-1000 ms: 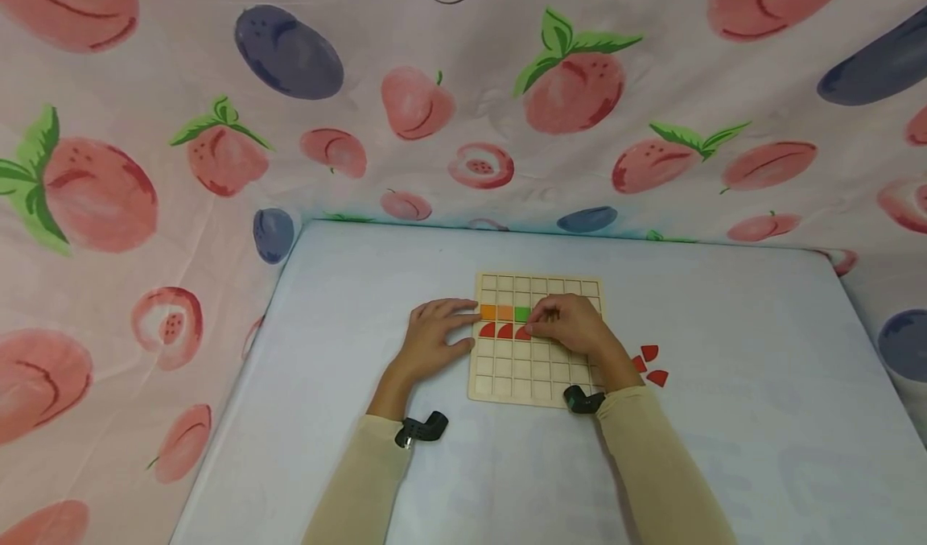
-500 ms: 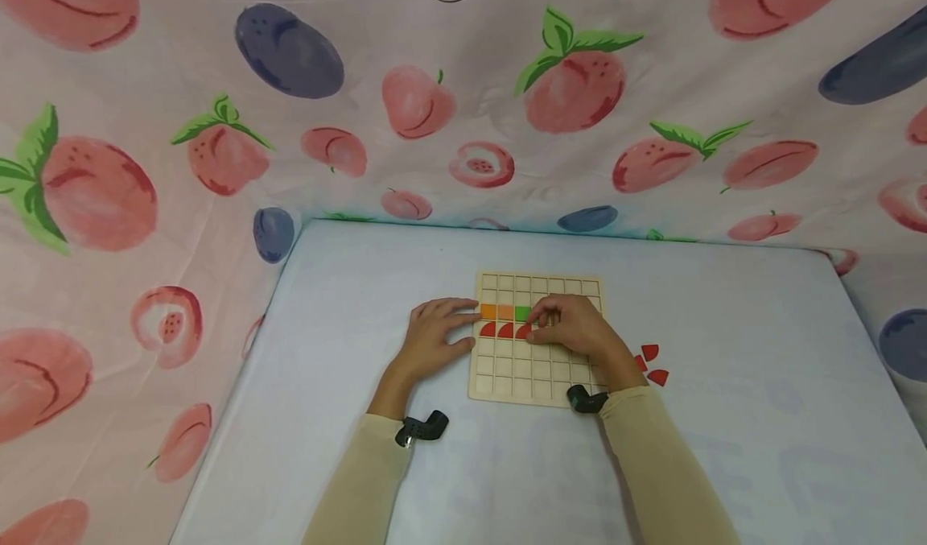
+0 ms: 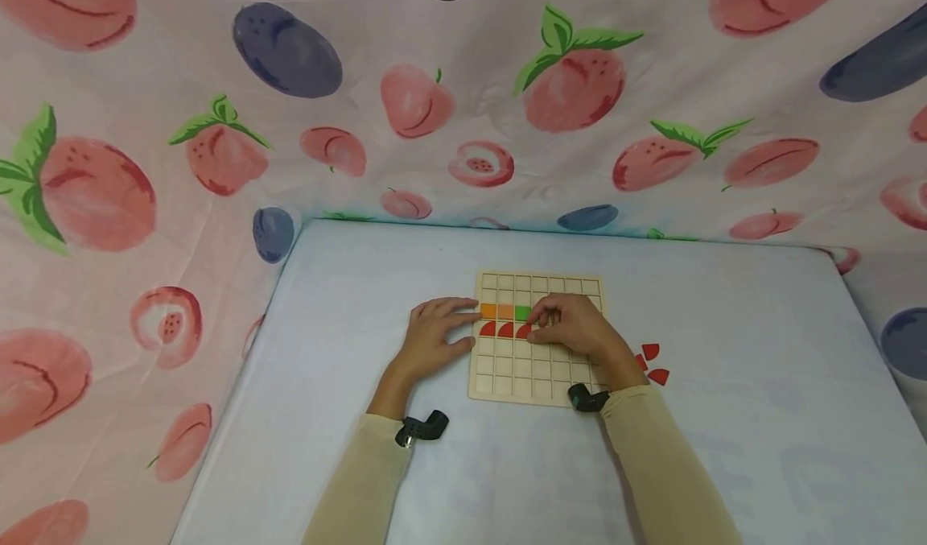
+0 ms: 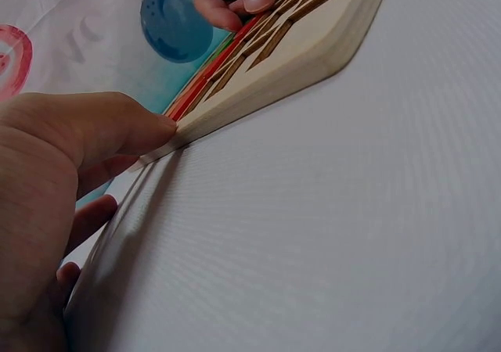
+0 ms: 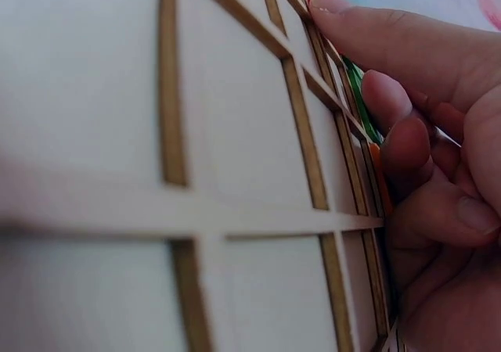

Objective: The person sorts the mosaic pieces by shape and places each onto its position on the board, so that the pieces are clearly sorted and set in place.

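A wooden grid board [image 3: 503, 387] lies flat. One row holds orange [image 3: 488, 311], light orange [image 3: 505, 312] and green [image 3: 522, 313] squares; below them are three red rounded pieces, the leftmost [image 3: 488, 329] beside the board's edge. My left hand [image 3: 429, 344], fingers spread, touches the board's left edge; its thumb [image 4: 141, 131] rests there in the left wrist view. My right hand [image 3: 575, 324] is over the board, its thumb touching the third red piece [image 3: 524, 332]. In the right wrist view the thumb [image 5: 391, 39] is extended, the other fingers bent near the green and orange squares.
Several loose red pieces [image 3: 658, 377] lie right of the board, one partly hidden by my right wrist. Both wrists wear black devices [image 3: 423, 427]. The white tabletop [image 3: 760, 352] meets a fruit-patterned cloth [image 3: 420, 38] behind and at the left.
My right thumb has slid slightly down and away from the index finger, while the third red piece shows a little more. My left hand has stayed at the board's edge.
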